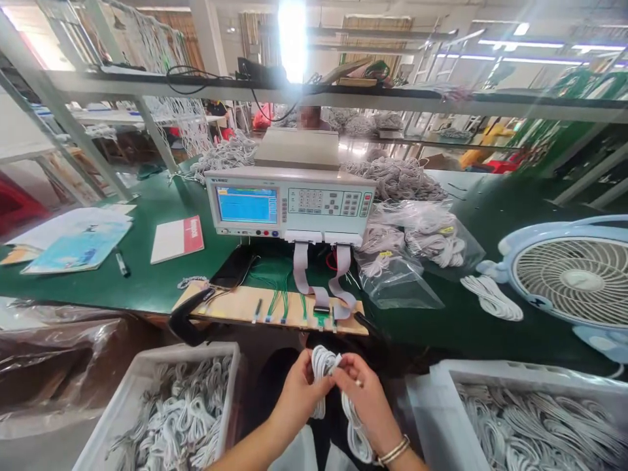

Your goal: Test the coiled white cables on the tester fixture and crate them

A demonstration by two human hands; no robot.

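Observation:
Low in the middle of the head view, my left hand point(298, 394) and my right hand point(367, 396) both grip a coiled white cable point(324, 364), fingers closed round it. Its loops hang down below my right hand. The hands are just in front of a wooden test board point(235, 304) with green wires and grey ribbon cables leading up to a white tester point(289, 203) with a blue screen.
White bins of coiled white cables stand at lower left point(142, 373) and lower right point(441, 379). Bagged cables point(417, 242), a loose coil point(490, 297) and a blue fan point(574, 275) lie on the green table point(147, 281). Papers point(73, 239), a pen and a phone lie left.

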